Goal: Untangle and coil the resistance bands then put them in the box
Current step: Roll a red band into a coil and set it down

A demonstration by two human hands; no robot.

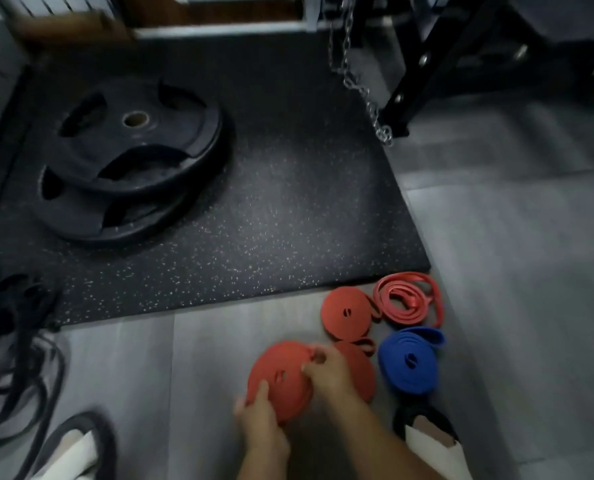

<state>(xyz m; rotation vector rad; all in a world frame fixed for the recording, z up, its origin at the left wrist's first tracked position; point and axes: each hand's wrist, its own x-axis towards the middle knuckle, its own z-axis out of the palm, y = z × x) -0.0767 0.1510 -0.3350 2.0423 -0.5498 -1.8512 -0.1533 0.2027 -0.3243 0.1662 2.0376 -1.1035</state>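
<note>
Far left of our fingers lies the tangle of black bands [8,341], uncoiled, and the left hand [260,415] is nearer it. Just right of the fingers rest 4 set-down coils [349,311], 1 of them the blue coil [409,363]. Between both hands sits the held red coil [281,375], flat face toward us. The left thumb and fingers clamp its near edge, and the right hand [328,372] pinches its far rim, tucking the tail, we judge.

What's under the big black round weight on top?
A second black weight plate lies under the top plate, sticking out toward the lower left. Its middle is covered, so its centre hole cannot be seen.
</note>
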